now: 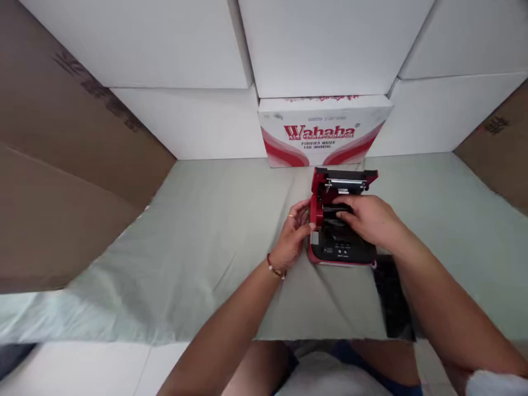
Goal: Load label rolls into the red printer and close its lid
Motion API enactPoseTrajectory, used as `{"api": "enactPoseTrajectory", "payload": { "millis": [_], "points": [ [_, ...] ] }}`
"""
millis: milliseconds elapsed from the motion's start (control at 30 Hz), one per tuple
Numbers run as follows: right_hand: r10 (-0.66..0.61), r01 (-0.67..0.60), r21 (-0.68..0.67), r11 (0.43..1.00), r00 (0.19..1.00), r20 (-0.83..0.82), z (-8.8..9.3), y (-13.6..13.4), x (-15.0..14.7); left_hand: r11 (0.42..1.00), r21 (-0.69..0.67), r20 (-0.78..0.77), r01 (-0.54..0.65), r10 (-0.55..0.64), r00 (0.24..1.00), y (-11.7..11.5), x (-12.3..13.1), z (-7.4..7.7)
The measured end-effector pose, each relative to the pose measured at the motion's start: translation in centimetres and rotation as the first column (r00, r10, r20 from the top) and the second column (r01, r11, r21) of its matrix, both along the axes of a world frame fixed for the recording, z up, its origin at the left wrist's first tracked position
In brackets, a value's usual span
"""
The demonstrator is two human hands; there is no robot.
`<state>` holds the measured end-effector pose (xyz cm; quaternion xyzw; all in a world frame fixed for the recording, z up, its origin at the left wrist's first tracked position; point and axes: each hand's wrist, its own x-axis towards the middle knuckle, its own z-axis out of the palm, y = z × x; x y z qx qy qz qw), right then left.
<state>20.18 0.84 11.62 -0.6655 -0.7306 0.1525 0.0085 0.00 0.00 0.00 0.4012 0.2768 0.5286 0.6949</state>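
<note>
A red and black label printer (348, 253) sits on the cloth-covered table with its lid (344, 175) raised, showing a metal roller under the lid. My left hand (291, 239) grips the printer's left side, its thumb near the front corner and its fingers along the red wall. Inside the opened body, my right hand (371, 220) reaches in from the right. Its thumb and fingers close around a dark cylindrical part (330, 210), partly hidden by the hand. A black flat item (394, 297) lies on the cloth beneath my right forearm.
Behind the printer stands a white Wahaha water carton (325, 132), against stacked white boxes (214, 121). Brown cardboard walls (74, 165) flank the left and right sides. The pale green cloth (198, 236) hangs over the table's front edge, close to my lap.
</note>
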Motion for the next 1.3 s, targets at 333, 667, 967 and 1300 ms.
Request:
{"api": "enactPoseTrajectory", "payload": {
  "millis": [333,667,967,1300],
  "points": [
    [0.038,-0.045,0.028,0.999,0.979,0.199,0.8,-0.1,-1.9,1.0,0.01,-0.004,0.006,-0.006,1.0,-0.2,-0.1,0.4],
    [-0.034,-0.01,-0.055,0.998,0.681,-0.732,1.9,-4.7,3.2,1.0,0.007,0.002,0.02,-0.02,1.0,-0.2,-0.2,0.2],
    [-0.367,0.374,-0.082,0.924,0.803,-0.469,-2.2,-10.3,16.9,0.999,0.025,-0.024,-0.029,0.03,0.999,-0.2,-0.1,0.3],
    [0.038,0.021,0.18,0.983,0.947,-0.317,-4.1,-11.4,12.9,0.998,0.025,-0.076,-0.052,0.053,0.996,-0.1,-0.6,-0.1]
  ]
}}
